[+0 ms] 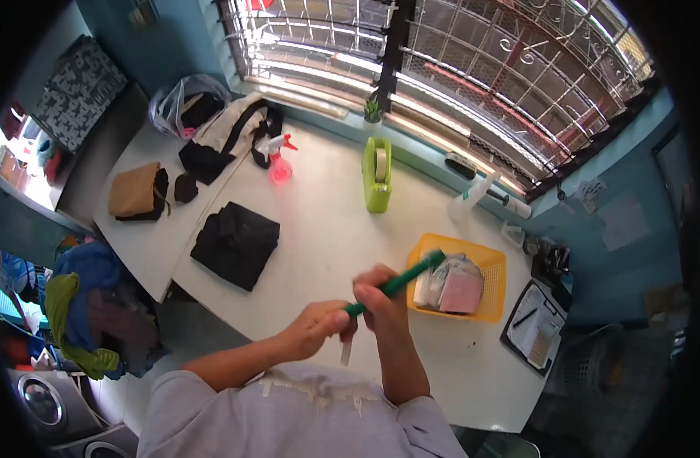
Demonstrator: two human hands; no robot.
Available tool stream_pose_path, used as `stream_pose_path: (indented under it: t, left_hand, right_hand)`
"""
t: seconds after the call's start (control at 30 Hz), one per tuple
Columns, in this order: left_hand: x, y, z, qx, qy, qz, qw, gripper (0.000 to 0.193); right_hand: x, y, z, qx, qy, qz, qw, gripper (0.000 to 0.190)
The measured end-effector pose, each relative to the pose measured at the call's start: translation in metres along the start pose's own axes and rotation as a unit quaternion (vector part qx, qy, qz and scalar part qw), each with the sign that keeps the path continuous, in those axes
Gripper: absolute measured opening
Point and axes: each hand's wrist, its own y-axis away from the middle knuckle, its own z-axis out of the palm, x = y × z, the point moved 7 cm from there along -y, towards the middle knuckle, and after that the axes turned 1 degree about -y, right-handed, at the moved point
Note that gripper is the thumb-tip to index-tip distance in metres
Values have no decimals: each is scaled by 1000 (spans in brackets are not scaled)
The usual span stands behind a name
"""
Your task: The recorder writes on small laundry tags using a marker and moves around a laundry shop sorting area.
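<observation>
Above the front part of the white table (321,240) I hold a long green stick-like tube (407,280), tilted up to the right. My left hand (318,329) is closed around its lower end. Farther along it, the fingers of my right hand (378,292) wrap its middle. The tube's far end is blurred and overlaps a yellow plastic basket (493,309) in the view. A narrow pale strip (345,353) hangs below my left hand; what it belongs to is hidden. Left of my hands lies a folded black garment (235,246).
A green tape dispenser (377,194), a spray bottle with pink liquid (280,167) and a clear bottle (470,197) stand toward the window. A clipboard (533,326) lies at right. Folded brown cloth (133,190) sits at left, near hanging clothes (92,303).
</observation>
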Motion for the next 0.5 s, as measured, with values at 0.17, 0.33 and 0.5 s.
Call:
stream_pose_path:
  t: [0.17, 0.33, 0.5]
  left_hand:
    - [-32, 29, -68, 162, -34, 14, 986, 38]
    - [-25, 72, -119, 241, -277, 63, 928, 27]
    - [-16, 97, -157, 247, -396, 135, 874, 31]
  right_hand:
    - [61, -49, 29, -1, -38, 54, 998, 14]
    - [111, -50, 75, 91, -190, 142, 967, 24]
    - [147, -49, 112, 144, -156, 150, 966, 33]
